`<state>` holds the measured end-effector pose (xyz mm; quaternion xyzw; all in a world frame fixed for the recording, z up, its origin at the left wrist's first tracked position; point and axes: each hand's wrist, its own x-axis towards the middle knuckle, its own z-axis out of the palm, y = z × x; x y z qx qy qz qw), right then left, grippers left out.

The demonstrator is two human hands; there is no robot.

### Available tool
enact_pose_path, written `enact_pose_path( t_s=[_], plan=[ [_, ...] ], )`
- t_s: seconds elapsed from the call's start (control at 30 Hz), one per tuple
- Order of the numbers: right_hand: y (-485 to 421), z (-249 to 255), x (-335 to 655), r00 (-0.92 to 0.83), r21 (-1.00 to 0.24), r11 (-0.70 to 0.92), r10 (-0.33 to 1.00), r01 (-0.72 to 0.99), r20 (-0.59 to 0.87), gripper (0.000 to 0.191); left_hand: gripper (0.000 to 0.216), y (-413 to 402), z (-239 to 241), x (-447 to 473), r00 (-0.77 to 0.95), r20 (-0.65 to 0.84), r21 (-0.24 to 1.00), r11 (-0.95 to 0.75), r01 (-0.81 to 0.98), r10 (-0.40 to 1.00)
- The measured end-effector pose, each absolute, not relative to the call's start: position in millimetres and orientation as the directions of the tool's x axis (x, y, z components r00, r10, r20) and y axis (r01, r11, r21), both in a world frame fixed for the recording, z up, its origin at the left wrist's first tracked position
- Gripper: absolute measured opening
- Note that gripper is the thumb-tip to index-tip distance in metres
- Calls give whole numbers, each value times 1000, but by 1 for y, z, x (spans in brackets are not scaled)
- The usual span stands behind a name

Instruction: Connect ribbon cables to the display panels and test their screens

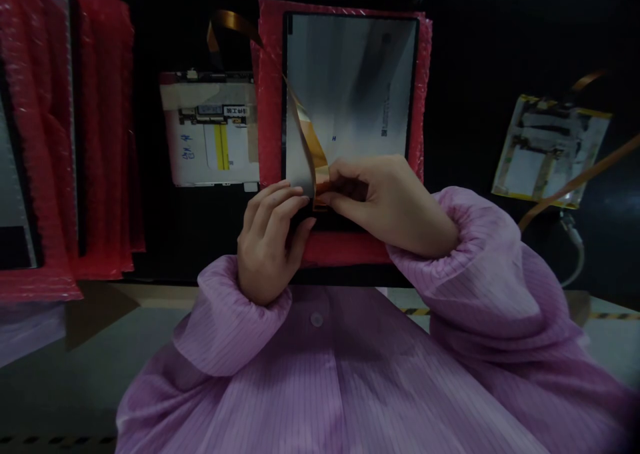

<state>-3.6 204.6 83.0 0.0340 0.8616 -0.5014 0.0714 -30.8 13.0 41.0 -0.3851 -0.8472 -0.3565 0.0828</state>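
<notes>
A display panel (pixel 350 107) with a silvery back lies face down on a red bubble-wrap bag (pixel 423 74). Between thumb and fingers, my right hand (pixel 383 197) pinches the end of an orange flex cable (pixel 311 137) at the panel's lower edge. The cable runs up and left across the panel toward a circuit board assembly (pixel 190 154) with tape and handwriting on it. My left hand (pixel 270 241) rests by the panel's lower left corner, fingers extended and thumb apart, fingertips close to the cable end. The exact contact at the cable's tip is partly hidden by my fingers.
Several red bubble-wrap bags (pixel 105 141) with panels are stacked at the left. A second board assembly (pixel 553 151) lies at the right, with an orange flex cable (pixel 580 184) crossing it and a grey cable (pixel 577 247) below. The dark table's front edge runs close to my body.
</notes>
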Motion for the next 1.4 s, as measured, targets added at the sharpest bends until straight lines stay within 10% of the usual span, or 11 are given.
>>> enact_pose_path(
  t_s=[1.4],
  plan=[
    [206,81,-5,-987,-873,476,-56,107,-151,11,30,9,38,-27,-547,525,395,383,835,652]
  ],
)
